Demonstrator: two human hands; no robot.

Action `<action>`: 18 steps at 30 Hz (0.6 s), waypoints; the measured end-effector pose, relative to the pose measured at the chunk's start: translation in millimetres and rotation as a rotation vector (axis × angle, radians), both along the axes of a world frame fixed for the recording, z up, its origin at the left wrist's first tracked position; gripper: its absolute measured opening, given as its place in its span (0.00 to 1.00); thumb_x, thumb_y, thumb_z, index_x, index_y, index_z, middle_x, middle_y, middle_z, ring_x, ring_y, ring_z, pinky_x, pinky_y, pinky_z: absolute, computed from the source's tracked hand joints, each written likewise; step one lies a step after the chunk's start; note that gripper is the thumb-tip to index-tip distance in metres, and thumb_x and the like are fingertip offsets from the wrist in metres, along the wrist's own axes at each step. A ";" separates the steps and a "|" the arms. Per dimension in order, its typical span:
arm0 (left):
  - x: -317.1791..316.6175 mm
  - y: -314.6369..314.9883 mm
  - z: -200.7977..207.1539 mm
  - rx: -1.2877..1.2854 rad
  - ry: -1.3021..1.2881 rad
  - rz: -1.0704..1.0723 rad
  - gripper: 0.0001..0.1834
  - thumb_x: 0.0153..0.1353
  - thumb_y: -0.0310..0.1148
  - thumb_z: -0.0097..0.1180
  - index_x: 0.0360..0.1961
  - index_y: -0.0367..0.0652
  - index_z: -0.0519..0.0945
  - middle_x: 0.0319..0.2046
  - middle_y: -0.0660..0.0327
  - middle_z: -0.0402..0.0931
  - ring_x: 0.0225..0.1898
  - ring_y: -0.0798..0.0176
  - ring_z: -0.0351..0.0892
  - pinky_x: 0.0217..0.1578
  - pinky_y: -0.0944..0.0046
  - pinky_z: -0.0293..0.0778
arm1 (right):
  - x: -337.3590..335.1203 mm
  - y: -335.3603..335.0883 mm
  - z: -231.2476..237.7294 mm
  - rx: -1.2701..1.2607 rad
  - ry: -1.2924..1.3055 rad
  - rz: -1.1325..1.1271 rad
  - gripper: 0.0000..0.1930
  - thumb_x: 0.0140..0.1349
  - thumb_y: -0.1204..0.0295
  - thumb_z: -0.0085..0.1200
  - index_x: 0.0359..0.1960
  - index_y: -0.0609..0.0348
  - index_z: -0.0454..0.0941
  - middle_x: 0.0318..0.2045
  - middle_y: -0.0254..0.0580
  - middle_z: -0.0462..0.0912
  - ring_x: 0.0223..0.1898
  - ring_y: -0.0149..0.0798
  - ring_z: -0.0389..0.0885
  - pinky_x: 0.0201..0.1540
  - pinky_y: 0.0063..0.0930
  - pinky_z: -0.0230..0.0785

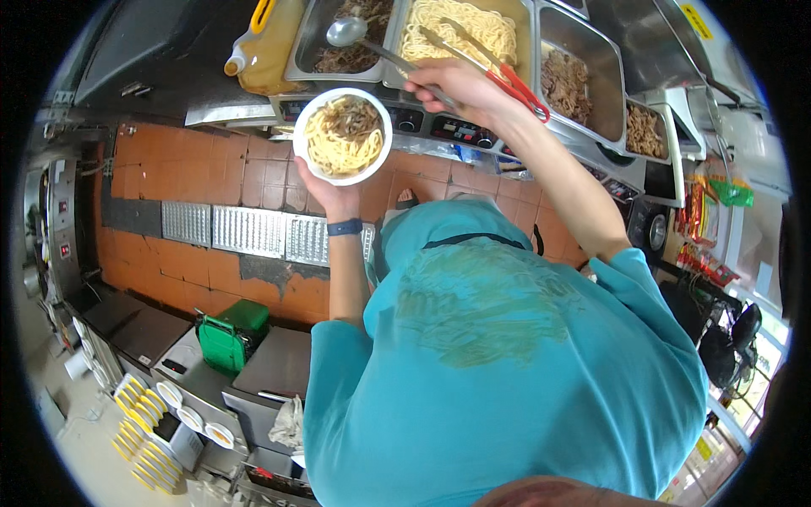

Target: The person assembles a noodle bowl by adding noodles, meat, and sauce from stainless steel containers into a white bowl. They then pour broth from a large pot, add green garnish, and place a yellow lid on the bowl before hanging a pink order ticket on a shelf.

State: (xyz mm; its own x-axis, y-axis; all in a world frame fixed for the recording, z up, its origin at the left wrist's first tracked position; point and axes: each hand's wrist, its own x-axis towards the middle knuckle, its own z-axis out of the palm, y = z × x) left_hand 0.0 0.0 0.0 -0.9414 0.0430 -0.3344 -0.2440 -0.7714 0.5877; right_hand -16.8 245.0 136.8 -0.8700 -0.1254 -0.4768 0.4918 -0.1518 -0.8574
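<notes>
My left hand [331,193] is wrapped under a white bowl [386,145], holding it in front of the counter. Inside it lie yellow noodles [334,149] with dark brown shreds [361,118] on top. My right hand [460,87] grips the handle of a metal ladle [346,32]. The ladle's head hangs over the tray of dark shredded food [372,15], above and beyond the bowl. Close behind my right hand, tongs with red handles [519,89] lie across the tray of noodles [448,21].
A tray of brown meat [564,84] and a smaller one of shreds [644,131] sit farther right. A jug of yellowish liquid [269,55] stands at the counter's left. Control panels [460,131] line its front. Behind me are a green bin [228,338] and stacked yellow-rimmed bowls [142,401].
</notes>
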 end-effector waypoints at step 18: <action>70.7 0.2 -3.8 -0.151 -0.168 -0.123 0.38 0.71 0.61 0.32 0.71 0.45 0.58 0.69 0.53 0.60 0.68 0.48 0.62 0.65 0.46 0.63 | 44.6 120.0 -16.8 1.652 0.128 0.149 0.16 0.61 0.66 0.50 0.48 0.63 0.74 0.39 0.54 0.85 0.44 0.54 0.83 0.47 0.45 0.77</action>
State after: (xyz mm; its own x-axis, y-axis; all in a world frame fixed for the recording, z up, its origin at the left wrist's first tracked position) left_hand 70.7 0.2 -3.8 -0.8631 0.0920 -0.4966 -0.4345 -0.6365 0.6372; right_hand 27.8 365.0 120.0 -0.9388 0.3287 -0.1028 0.3363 0.9392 -0.0687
